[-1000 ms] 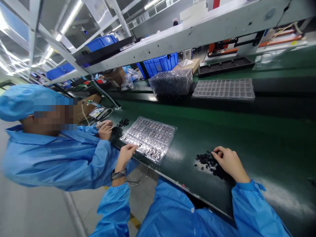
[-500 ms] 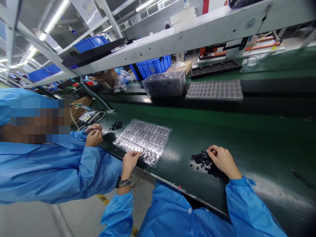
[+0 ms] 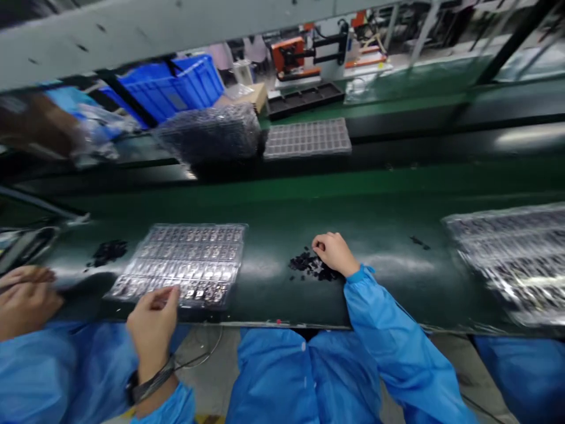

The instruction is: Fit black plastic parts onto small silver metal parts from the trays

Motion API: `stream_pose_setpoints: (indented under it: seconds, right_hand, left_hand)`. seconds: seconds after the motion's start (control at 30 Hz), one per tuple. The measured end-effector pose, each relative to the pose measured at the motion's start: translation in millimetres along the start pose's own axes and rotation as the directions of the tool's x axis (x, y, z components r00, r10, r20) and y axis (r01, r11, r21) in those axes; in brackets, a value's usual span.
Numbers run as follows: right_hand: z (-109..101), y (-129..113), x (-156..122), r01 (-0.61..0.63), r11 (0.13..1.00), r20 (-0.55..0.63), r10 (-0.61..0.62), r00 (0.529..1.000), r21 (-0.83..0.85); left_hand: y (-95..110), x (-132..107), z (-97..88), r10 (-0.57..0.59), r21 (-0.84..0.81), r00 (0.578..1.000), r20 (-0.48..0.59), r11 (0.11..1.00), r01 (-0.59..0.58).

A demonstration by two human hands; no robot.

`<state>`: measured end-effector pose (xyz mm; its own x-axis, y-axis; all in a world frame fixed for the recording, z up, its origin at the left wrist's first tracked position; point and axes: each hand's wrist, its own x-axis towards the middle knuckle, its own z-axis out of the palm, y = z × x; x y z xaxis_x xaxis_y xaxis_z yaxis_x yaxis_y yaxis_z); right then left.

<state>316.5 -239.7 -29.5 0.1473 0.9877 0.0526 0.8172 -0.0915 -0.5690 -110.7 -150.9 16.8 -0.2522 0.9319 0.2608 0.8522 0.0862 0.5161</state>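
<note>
A clear plastic tray [image 3: 189, 259] with many small pockets lies on the dark green belt [image 3: 273, 215] in front of me. My left hand [image 3: 152, 318] is at the tray's near edge, fingers curled in a pinch; what they hold is too small to make out. My right hand [image 3: 336, 253] rests with bent fingers on a small pile of black parts [image 3: 306, 265] to the right of the tray. Both my arms are in blue sleeves, and a watch sits on my left wrist.
A co-worker's hands [image 3: 22, 294] work at the far left, near a second pile of black parts [image 3: 108, 250]. Another clear tray [image 3: 507, 259] lies at the right. Behind the belt are a stack of trays [image 3: 212, 132], a flat tray [image 3: 306, 136] and a blue bin [image 3: 172, 88].
The view has swung right and downward, bringing the right-hand tray into sight. My left hand stays at the tray's near edge and my right hand stays on the black parts.
</note>
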Motion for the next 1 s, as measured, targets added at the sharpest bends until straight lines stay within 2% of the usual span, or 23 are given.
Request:
stream_pose_setpoints:
  seconds: [0.07,0.13,0.2,0.27,0.37,0.43,0.57,0.63,0.7,0.77,0.83,0.9,1.0]
  right_hand:
    - [0.3,1.0,1.8,-0.017,1.000,-0.026,0.018,1.000,0.017]
    - [2.4,2.2,3.5,-0.005,0.999,-0.042,0.007,0.999,0.039]
    - [6.5,1.9,5.7,0.034,0.998,-0.043,-0.032,0.999,0.059]
    - [12.1,-0.8,8.4,0.063,0.997,-0.045,-0.061,0.997,0.051]
    - [19.2,-8.6,11.1,0.043,0.999,-0.053,-0.043,0.998,-0.012]
    - [20.9,-13.7,11.3,0.014,0.999,-0.062,-0.016,0.998,-0.036]
    - [19.2,-18.3,11.7,0.035,0.999,-0.104,-0.030,0.994,0.042]
    - [18.3,-18.5,12.3,0.012,0.993,-0.127,0.003,0.992,0.115]
    - [18.7,-17.8,13.2,-0.015,0.987,-0.144,0.039,0.989,0.161]
    - [20.6,-16.4,14.9,-0.006,0.987,-0.158,0.032,0.987,0.161]
    - [23.0,-14.6,17.7,0.019,0.991,-0.170,0.003,0.986,0.130]
    - [23.9,-13.5,20.9,0.038,0.995,-0.168,-0.022,0.986,0.094]
    - [17.8,-14.5,22.3,0.058,0.997,-0.178,-0.049,0.983,0.044]
  left_hand:
    - [27.4,-14.3,-0.7,0.152,-0.071,0.986,0.063,0.987,-0.148]
    - [60.6,-31.3,3.4,0.311,-0.203,0.937,0.161,0.939,-0.277]
    - [96.7,-44.2,13.8,0.418,-0.326,0.874,0.246,0.885,-0.332]
    - [132.4,-48.0,30.6,0.477,-0.422,0.828,0.295,0.842,-0.335]
    - [181.5,-38.6,64.1,0.522,-0.528,0.784,0.337,0.794,-0.302]
    - [212.1,-28.0,88.9,0.555,-0.580,0.739,0.383,0.767,-0.275]
    - [271.5,-9.1,140.9,0.636,-0.644,0.621,0.458,0.719,-0.262]
    - [299.3,-2.8,167.2,0.669,-0.664,0.555,0.494,0.703,-0.255]
    - [324.5,1.4,193.7,0.696,-0.668,0.475,0.538,0.696,-0.262]
    - [347.9,4.0,220.2,0.695,-0.638,0.414,0.588,0.713,-0.291]
    - [370.7,4.8,244.7,0.668,-0.588,0.391,0.634,0.744,-0.318]
    - [393.7,3.1,263.6,0.643,-0.552,0.395,0.656,0.766,-0.330]
    - [428.1,-5.3,278.4,0.652,-0.544,0.405,0.641,0.758,-0.361]
